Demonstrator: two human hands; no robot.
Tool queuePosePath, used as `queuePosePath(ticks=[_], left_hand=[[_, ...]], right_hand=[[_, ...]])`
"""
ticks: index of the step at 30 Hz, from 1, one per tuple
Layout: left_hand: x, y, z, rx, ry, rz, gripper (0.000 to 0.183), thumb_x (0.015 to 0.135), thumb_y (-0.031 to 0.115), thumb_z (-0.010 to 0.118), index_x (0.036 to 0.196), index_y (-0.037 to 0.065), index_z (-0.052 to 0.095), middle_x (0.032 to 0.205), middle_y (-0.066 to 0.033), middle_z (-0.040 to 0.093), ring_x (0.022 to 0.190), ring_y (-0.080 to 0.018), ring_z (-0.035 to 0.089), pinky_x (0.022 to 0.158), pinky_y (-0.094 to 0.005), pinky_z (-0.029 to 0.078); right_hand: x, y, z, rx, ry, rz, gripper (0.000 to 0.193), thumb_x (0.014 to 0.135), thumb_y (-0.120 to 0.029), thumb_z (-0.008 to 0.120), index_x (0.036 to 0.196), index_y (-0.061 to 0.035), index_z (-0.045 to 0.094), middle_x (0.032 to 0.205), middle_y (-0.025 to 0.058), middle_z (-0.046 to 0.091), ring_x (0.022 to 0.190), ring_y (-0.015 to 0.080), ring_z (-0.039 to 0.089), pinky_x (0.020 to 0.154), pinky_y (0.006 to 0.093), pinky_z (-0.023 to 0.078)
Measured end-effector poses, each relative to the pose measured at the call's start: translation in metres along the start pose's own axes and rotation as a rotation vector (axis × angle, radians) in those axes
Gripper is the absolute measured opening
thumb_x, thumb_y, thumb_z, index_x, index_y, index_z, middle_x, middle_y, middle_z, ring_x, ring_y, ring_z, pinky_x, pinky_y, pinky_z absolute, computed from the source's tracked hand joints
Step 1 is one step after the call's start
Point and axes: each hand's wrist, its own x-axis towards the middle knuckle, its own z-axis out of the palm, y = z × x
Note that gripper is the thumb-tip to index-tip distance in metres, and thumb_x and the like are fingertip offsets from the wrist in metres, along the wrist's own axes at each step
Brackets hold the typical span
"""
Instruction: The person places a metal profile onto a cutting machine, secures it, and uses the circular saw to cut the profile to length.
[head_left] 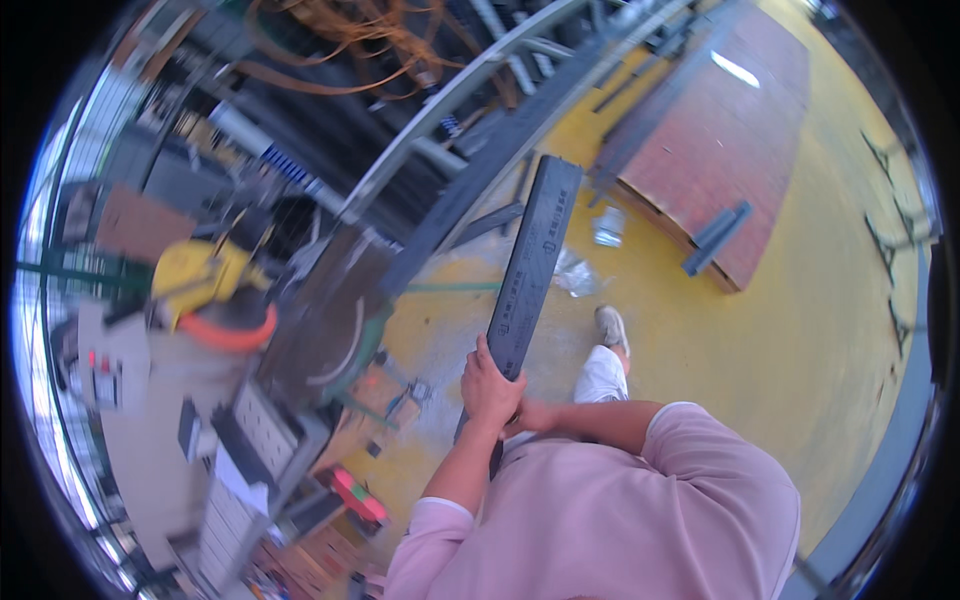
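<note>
A long dark grey bar (533, 265) with flat sides and printed marks slants up and away from my body. My left hand (490, 388) is wrapped round its lower part, the thumb lying along the side. Just below and to the right, my right hand (528, 418) is closed at the same bar, its fingers partly hidden behind my left hand and wrist. The bar's near end passes down by my pink shirt (640, 510); its far end is raised above the yellow floor.
At left stands a yellow machine (190, 275) with an orange guard (235, 330). Racks with long dark bars (480, 200) and orange strapping (370, 45) lie ahead. A reddish board stack (710, 140) bears short grey pieces (718, 240). Crumpled clear plastic (573, 272) lies on the yellow floor (800, 350).
</note>
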Motion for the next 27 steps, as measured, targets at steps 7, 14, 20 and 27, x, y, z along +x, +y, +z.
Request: queuePosePath(ticks=[7, 14, 20, 27], left_hand=[[-0.123, -0.184, -0.106, -0.156, -0.179, -0.246, 0.09, 0.065, 0.026, 0.079, 0.14, 0.006, 0.034, 0.12, -0.0207, 0.053, 0.11, -0.0365, 0.055, 0.092, -0.0475, 0.045], [-0.127, -0.356, -0.159, 0.142, -0.214, -0.208, 0.087, 0.063, 0.025, 0.078, 0.139, 0.011, 0.037, 0.126, -0.0171, 0.052, 0.117, -0.0358, 0.052, 0.102, -0.05, 0.036], [-0.057, -0.486, -0.227, 0.309, -0.265, -0.412, 0.083, 0.063, 0.025, 0.079, 0.136, 0.012, 0.041, 0.134, -0.0124, 0.048, 0.126, -0.0314, 0.047, 0.105, -0.0539, 0.033], [-0.007, -0.623, -0.255, 0.343, -0.251, -0.504, 0.084, 0.061, 0.023, 0.082, 0.135, 0.016, 0.042, 0.133, -0.0091, 0.05, 0.126, -0.0305, 0.047, 0.103, -0.0583, 0.033]], right_hand=[[0.043, -0.102, -0.028, 0.479, 0.109, -0.068, 0.082, 0.085, -0.032, 0.07, 0.148, -0.0073, 0.024, 0.144, 0.0165, 0.039, 0.124, 0.0332, 0.048, 0.097, 0.0506, 0.043], [0.187, -0.102, 0.033, 0.604, 0.414, 0.025, 0.05, 0.092, -0.024, 0.063, 0.131, 0.0016, 0.044, 0.128, 0.0146, 0.054, 0.119, 0.0317, 0.052, 0.102, 0.0512, 0.043], [0.33, -0.115, 0.123, 0.649, 0.401, 0.105, 0.047, 0.094, -0.024, 0.061, 0.128, 0.0029, 0.045, 0.121, 0.017, 0.056, 0.109, 0.0321, 0.059, 0.097, 0.0472, 0.05], [0.451, -0.125, 0.164, 0.577, 0.328, 0.395, 0.038, 0.098, -0.026, 0.053, 0.114, 0.0083, 0.049, 0.103, 0.0189, 0.063, 0.092, 0.0328, 0.066, 0.082, 0.0415, 0.057]])
